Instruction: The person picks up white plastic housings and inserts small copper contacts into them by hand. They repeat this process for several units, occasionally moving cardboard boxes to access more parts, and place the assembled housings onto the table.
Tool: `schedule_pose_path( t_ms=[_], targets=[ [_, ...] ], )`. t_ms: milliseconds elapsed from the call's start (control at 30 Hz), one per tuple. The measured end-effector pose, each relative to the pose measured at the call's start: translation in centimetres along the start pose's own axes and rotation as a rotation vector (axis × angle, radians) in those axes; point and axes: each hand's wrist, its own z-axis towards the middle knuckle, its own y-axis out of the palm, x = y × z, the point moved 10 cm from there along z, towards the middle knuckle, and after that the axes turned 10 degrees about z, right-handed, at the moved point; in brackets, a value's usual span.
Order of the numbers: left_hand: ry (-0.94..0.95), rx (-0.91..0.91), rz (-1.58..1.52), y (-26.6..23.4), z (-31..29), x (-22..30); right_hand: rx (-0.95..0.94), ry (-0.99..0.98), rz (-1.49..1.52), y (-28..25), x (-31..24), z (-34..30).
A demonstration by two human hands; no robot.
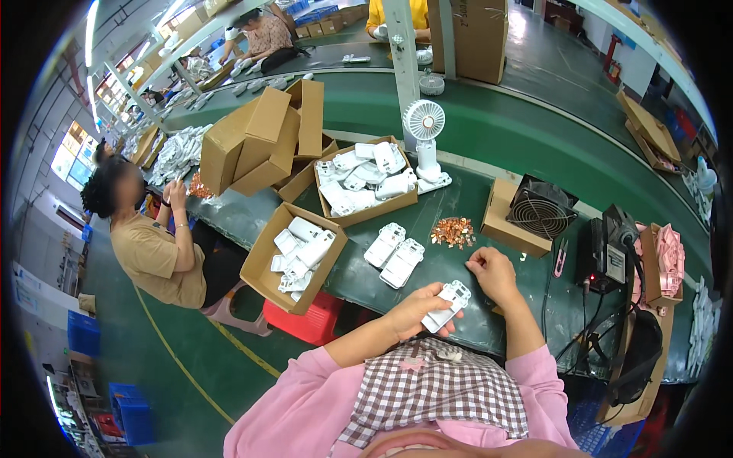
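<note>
Left hand (412, 314): we are holding a white rectangular plastic casing (449, 305) in closed fingers, at the green desk's (366, 275) near edge.
Right hand (496, 275): we are curling fingers beside copper-coloured metal pieces (453, 232); whether gripping any, we cannot tell.

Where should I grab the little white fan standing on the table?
Probably by its thick handle, just below the round head. Come from the right: it stands upright with that side open, while a box of white parts crowds its left.
</note>
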Motion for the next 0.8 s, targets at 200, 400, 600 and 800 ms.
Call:
schedule_pose_path(
  t_ms=[200, 400, 600, 800],
  targets=[
    [0.001, 0.041, 0.081, -0.8, -0.1, -0.8, -0.010, -0.086, -0.105, 0.9, 0.1, 0.3],
    [0.045, 0.074, 0.144, -1.2, 0.0, -0.6, 0.044, -0.042, -0.166, 0.1, -0.4, -0.5],
    [0.051, 0.094, 0.221, -1.3, 0.2, -1.0, 0.094, -0.126, -0.204, 0.1, -1.2, -1.7],
    [0.090, 0.133, 0.286, -1.3, 0.2, -0.6, 0.081, -0.126, -0.230, 0.1, -1.4, -1.8]
  ],
)
